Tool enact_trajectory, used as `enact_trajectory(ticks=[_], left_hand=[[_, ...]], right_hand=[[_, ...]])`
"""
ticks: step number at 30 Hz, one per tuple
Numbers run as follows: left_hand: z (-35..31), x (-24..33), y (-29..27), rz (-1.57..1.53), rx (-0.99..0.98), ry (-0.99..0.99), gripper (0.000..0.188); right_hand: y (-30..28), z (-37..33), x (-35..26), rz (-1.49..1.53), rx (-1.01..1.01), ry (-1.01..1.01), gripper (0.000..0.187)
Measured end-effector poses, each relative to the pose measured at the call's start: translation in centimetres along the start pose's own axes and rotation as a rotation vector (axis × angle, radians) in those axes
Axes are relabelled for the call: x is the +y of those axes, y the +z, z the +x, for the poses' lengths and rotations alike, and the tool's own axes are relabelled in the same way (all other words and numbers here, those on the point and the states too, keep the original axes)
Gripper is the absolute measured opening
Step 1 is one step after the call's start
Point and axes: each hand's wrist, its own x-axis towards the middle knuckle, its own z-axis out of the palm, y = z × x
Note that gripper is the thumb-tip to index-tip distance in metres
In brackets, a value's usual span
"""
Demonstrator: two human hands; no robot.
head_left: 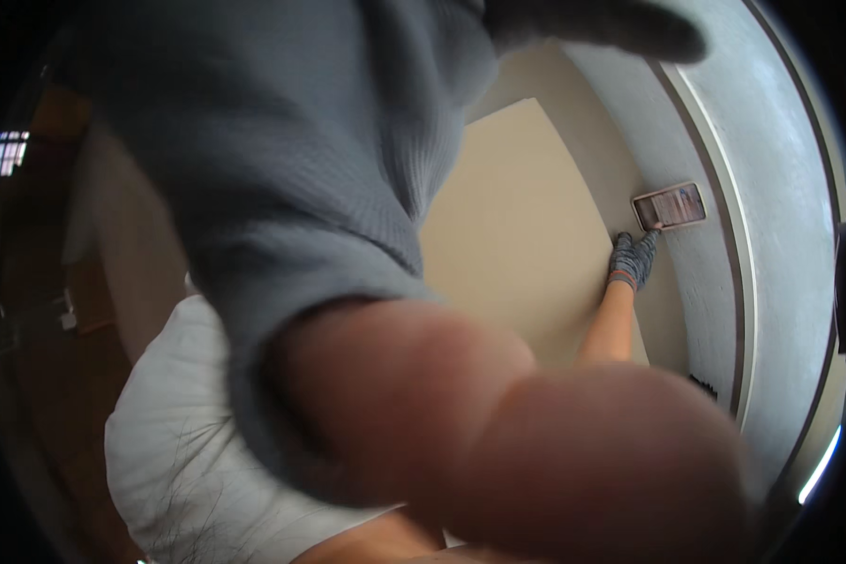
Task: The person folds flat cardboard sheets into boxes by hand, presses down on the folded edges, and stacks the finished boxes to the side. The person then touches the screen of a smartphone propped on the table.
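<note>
My left hand (348, 235) fills much of the view, very close and blurred. It wears a grey knit glove whose thumb end is cut off, so the bare thumb (611, 451) sticks out toward the lower right. A dark gloved finger reaches across the top, well apart from the thumb, with nothing visible between them. Farther off on the right, my right hand (632, 261) wears a grey glove with an orange cuff. One outstretched fingertip touches the lower edge of a phone (669, 207) with a lit screen and a pale case. My left hand hides part of the right forearm.
A large beige flat panel (517, 207) lies in the middle, partly covered by my left hand. Along the right runs a grey surface (785, 188) with a pale raised strip (724, 179). White cloth (188, 423) bulges at the lower left, beside a dark brown area.
</note>
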Motion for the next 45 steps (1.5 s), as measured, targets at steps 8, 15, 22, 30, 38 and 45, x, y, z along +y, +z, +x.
enact_trajectory(ticks=[8,15,22,30,38,45], left_hand=[[-3.8,-7.6,3.6,0.103,-0.378,-0.682,0.040],[-14.0,-20.4,2.3,0.041,-0.476,-1.392,0.034],[-13.3,-22.3,1.9,-0.204,-0.152,-1.763,0.044],[-13.5,-22.0,1.9,-0.159,-0.178,-1.765,0.044],[-13.1,-21.9,1.9,-0.149,-0.182,-1.759,0.042],[-13.2,-22.0,1.9,-0.149,-0.211,-1.771,0.042]], right_hand=[[-0.3,0.0,1.7,0.039,0.028,-0.040,0.080],[-0.4,-0.1,1.4,0.062,0.051,-0.024,0.076],[0.5,0.3,2.4,0.088,0.092,-0.059,0.076],[-0.5,-0.3,1.2,0.089,0.055,-0.030,0.079],[-0.3,-0.1,1.5,0.064,0.059,-0.038,0.078],[0.0,0.0,1.7,0.088,0.072,-0.040,0.078]])
